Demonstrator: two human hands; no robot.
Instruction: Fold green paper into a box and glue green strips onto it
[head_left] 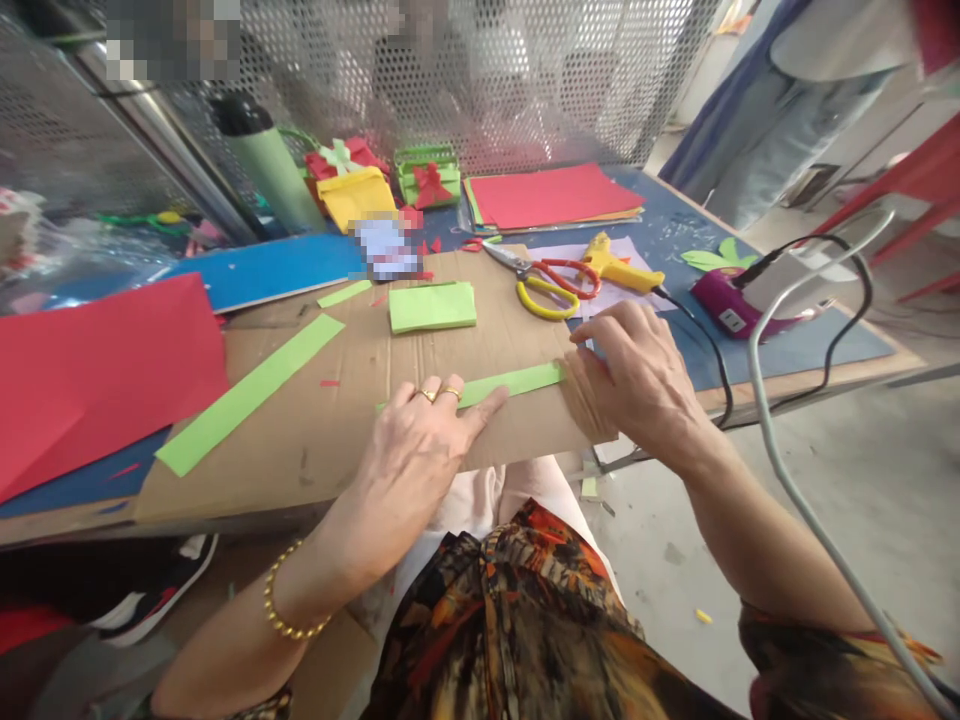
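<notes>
My left hand [424,445] lies over a narrow light-green paper strip [536,379], its thumb stretched along the strip and its fingers pressing down. The far left end of this strip is mostly covered by the hand. Beneath it is a brown cardboard sheet [315,420]. At the strip's right end, my right hand [641,375] is closed with curled fingers beside the cardboard's bent right edge. A small bluish bit shows near its fingertips; what they hold is hidden. A folded stack of green paper [433,307] and a longer green strip [255,393] rest on the cardboard.
Scissors [551,290] with red and yellow handles lie beyond my hands, beside a yellow glue gun [619,268]. Its cable runs near a purple power socket [731,300]. Red paper [555,195], a phone [388,250] and a green bottle [274,165] stand farther back. Another person's legs [780,130] are at right.
</notes>
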